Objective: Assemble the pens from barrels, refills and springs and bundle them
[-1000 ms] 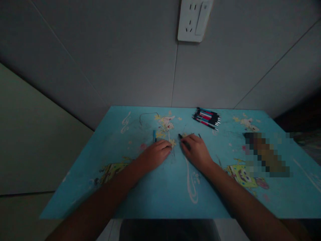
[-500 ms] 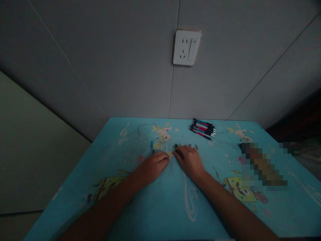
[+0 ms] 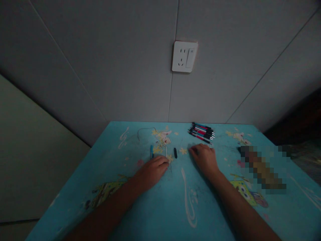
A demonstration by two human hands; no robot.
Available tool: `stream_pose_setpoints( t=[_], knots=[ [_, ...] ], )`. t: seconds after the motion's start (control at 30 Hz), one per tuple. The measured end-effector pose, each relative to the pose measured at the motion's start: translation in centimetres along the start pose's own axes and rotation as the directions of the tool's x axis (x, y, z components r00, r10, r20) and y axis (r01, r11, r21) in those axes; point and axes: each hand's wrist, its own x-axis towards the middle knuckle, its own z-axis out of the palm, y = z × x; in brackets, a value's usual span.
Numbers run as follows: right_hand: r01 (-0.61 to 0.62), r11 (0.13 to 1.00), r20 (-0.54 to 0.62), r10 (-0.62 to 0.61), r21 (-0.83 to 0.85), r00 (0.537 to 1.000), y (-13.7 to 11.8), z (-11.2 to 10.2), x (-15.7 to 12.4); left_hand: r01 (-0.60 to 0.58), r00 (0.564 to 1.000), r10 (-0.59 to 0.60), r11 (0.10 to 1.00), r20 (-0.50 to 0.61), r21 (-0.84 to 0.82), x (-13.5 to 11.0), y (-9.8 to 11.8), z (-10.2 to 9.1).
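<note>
My left hand (image 3: 155, 167) rests on the table with its fingers curled together; whatever may be under them is hidden. Just beyond its knuckles lies a blue pen barrel (image 3: 151, 150). A thin white stick like a pen refill (image 3: 166, 150) points away from its fingertips, its near end hidden. Between the hands lies a short black pen piece (image 3: 175, 153), touched by neither. My right hand (image 3: 204, 159) is on the table to the right of it, fingers bent and closed, and I cannot see what they hold. Beyond it lies a pile of pens (image 3: 202, 132).
The light-blue table (image 3: 160, 207) has printed cartoon figures and stands against a grey panelled wall. A blurred-out long object (image 3: 263, 169) lies at the right. A thin dark curved line (image 3: 145, 129) shows at the back left. A white socket (image 3: 185, 57) is on the wall.
My right hand has moved right, away from the black pen piece, which now lies uncovered. It covers the spot where a small dark piece lay. My left hand has stayed nearly still.
</note>
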Motion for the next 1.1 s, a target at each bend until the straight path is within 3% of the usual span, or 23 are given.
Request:
stream_pose_setpoints(
  t=[0.23,0.43,0.53,0.7,0.83,0.97,1.1],
  knots=[
    [0.110,0.993,0.029,-0.112,0.045,0.993,-1.3,0.0,-0.2,0.007,1.000,-0.007,1.000,-0.005,-0.015,0.1,0.2,-0.3],
    [0.120,0.988,0.072,-0.127,0.097,0.989,-1.7,0.4,-0.6,0.009,1.000,-0.009,1.000,0.018,-0.004,0.0,0.0,0.0],
    [0.089,0.991,0.037,-0.092,0.097,0.995,0.2,0.4,0.0,0.005,1.000,-0.006,1.000,0.017,0.005,0.1,0.1,-0.2],
    [-0.140,0.990,-0.115,0.141,0.017,0.983,5.2,-0.2,1.5,0.048,0.998,-0.048,0.999,0.047,0.004,0.0,0.4,-0.6],
    [-0.224,0.975,-0.142,0.221,-0.003,0.965,7.4,-0.4,1.8,0.050,0.997,-0.051,0.999,0.054,0.010,-0.2,0.4,-0.7],
    [-0.203,0.977,-0.136,0.209,0.059,0.968,6.9,-0.6,2.1,0.100,0.995,-0.100,0.995,0.008,0.018,-0.4,0.6,-0.8],
    [-0.076,0.978,-0.077,0.093,0.196,0.993,3.8,-1.2,1.5,0.172,0.979,-0.166,0.984,-0.120,0.042,-0.3,0.9,-1.2]
  ],
)
